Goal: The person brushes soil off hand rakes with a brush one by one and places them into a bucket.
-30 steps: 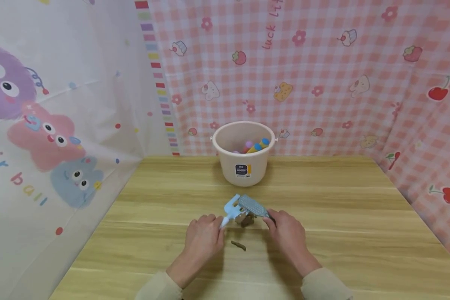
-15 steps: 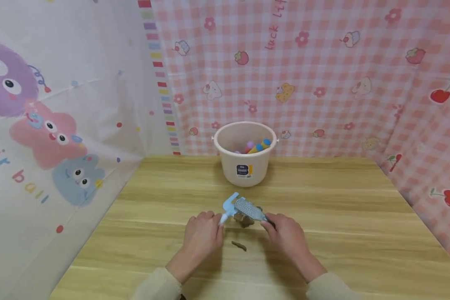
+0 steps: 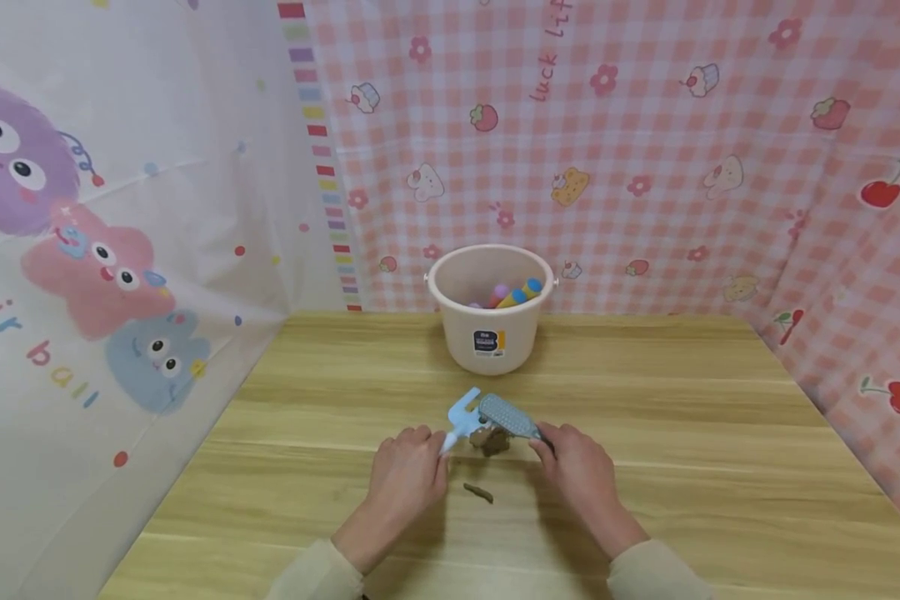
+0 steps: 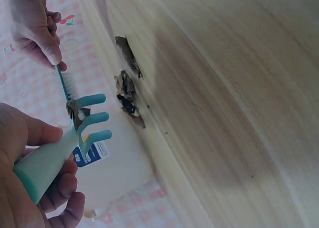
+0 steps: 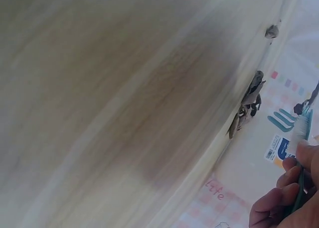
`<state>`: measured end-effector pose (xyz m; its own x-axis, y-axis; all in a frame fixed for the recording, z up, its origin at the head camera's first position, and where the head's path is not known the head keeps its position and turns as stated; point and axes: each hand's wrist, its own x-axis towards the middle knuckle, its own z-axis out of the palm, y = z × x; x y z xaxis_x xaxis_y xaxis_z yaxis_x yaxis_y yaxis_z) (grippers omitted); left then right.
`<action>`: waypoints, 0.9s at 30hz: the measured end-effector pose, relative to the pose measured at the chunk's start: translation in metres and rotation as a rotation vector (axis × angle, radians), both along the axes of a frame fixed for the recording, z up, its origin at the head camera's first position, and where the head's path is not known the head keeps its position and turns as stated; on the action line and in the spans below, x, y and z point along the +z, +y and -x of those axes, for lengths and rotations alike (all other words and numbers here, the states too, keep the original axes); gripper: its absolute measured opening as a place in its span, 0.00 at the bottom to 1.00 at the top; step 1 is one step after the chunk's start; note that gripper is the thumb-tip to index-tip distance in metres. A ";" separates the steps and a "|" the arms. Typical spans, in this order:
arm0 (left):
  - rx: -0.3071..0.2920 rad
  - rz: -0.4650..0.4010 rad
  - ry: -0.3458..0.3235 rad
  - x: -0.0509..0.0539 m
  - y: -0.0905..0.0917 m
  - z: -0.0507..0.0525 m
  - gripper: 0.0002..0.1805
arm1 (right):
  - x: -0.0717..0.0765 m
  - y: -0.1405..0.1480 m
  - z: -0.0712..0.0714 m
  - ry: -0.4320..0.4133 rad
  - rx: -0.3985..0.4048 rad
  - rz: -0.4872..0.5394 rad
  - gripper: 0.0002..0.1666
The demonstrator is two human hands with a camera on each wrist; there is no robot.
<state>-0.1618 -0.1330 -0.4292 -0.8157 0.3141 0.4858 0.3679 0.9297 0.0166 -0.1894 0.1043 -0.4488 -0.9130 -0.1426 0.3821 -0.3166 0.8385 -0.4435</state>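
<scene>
My left hand [image 3: 408,468] grips the handle of a small light-blue hand rake [image 3: 461,421], its tines raised above the table. A brown scrap of dry leaf [image 4: 74,111] clings at the base of the tines in the left wrist view. With my right hand [image 3: 581,472] I hold a grey-blue brush [image 3: 508,415] by its handle; its white bristles [image 5: 299,132] face the rake and lie against or very near it. Below both tools lies a small heap of dry brown leaves [image 3: 492,443]. One curled brown leaf piece [image 3: 478,492] lies apart, nearer to me.
A cream bucket [image 3: 457,333] stands behind the tools, with several colourful objects [image 3: 521,294] inside. The wood-grain table [image 3: 682,400] meets a pink checked cloth [image 3: 645,217] at the back and a white printed cloth [image 3: 217,250] at the left. Tiny crumbs dot the tabletop.
The brush moved left and down over the rake's tines, then back up to the right. The rake shifted only slightly. The leaf heap and curled piece stayed in place.
</scene>
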 end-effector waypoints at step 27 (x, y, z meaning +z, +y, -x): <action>0.026 -0.011 -0.078 -0.001 0.000 -0.001 0.08 | 0.002 0.010 0.008 0.022 0.009 0.061 0.07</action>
<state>-0.1608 -0.1331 -0.4298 -0.8591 0.2871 0.4237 0.3404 0.9387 0.0541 -0.1972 0.1144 -0.4468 -0.9032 -0.1266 0.4100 -0.3339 0.8075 -0.4863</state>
